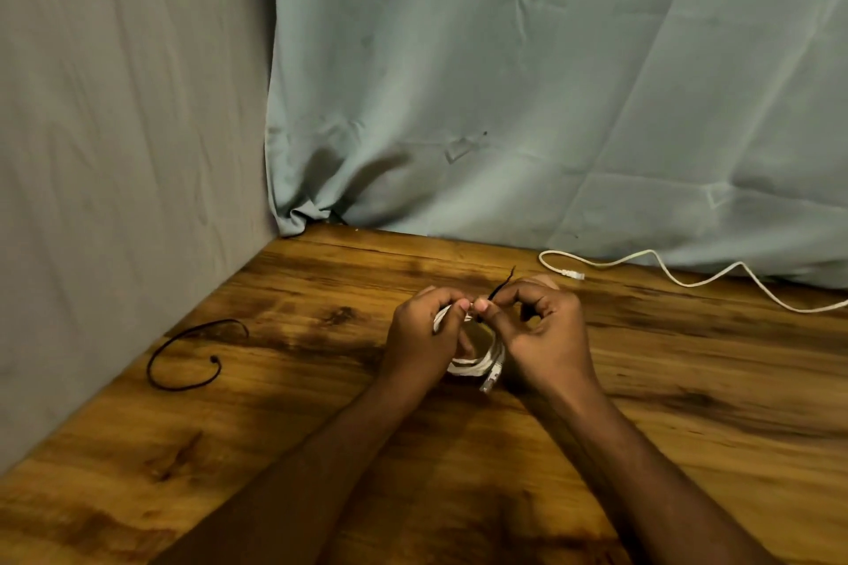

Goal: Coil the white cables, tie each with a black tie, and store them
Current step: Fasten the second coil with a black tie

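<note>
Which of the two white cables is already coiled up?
The coiled cable held in both hands, mid-table. The other cable lies loose and wavy along the curtain at far right.

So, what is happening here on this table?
A person is tying up a coiled white cable. The left hand grips the coil at its top, and the right hand pinches a black tie there, one end sticking up. A second black tie lies loose on the wooden table to the left. Another white cable lies uncoiled at the back right.
</note>
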Available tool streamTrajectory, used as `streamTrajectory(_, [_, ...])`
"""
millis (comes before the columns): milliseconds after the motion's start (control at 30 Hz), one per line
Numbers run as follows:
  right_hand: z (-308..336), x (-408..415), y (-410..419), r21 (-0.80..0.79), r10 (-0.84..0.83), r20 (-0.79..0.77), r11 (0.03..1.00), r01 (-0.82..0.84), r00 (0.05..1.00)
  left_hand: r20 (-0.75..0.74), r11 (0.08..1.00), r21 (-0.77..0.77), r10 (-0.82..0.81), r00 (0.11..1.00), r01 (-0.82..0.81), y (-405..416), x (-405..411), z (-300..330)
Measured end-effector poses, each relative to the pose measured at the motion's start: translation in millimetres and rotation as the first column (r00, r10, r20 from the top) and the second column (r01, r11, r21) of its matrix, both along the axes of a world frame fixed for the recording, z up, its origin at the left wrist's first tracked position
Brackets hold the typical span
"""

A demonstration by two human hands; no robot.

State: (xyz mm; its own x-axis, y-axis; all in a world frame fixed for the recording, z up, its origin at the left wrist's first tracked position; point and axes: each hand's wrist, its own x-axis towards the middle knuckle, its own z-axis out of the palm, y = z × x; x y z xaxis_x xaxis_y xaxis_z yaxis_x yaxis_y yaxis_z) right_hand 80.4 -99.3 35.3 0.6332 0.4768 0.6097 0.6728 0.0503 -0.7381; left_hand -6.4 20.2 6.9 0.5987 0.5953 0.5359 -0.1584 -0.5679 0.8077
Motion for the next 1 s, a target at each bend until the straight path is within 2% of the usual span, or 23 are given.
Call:
streamTrajectory(100, [-4.6,-3.3,3.2,-0.023,0.002,0.133,1.000,0.001,0.991,0.000,0.992,-0.124,0.037,0.999,-0.037,-0.2,1.8,0.0])
streamTrajectory(167, [-7.3,-5.1,4.9,-0.048,-0.004,0.162,0.999,0.012,0.987,0.002,0.981,-0.186,0.053,0.999,-0.052,0.3,2.6,1.1])
streamTrajectory(333, [-10.3,-6.7,7.2,-0.101,-0.017,0.108,0.994,0.028,0.994,0.013,0.965,-0.249,0.089,0.996,-0.083,1.1,3.7,0.5])
streamTrajectory(567, [-13.6,-5.3,8.5,-0.210,0.010,0.030,0.978,-0.003,1.000,0.050,0.892,-0.453,0.022,0.998,0.003,-4.3,-0.9,1.5])
streamTrajectory(833, [-23.0,8.1,12.0,-0.343,-0.035,-0.039,0.939,0.020,0.999,0.033,0.871,-0.476,-0.119,0.992,0.121,-3.8,-4.7,6.1])
streamTrajectory(1000, [-20.9,8.9,8.6,-0.416,-0.054,-0.017,0.908,0.042,0.998,-0.019,0.894,-0.424,-0.172,0.985,0.148,2.4,-3.6,3.4])
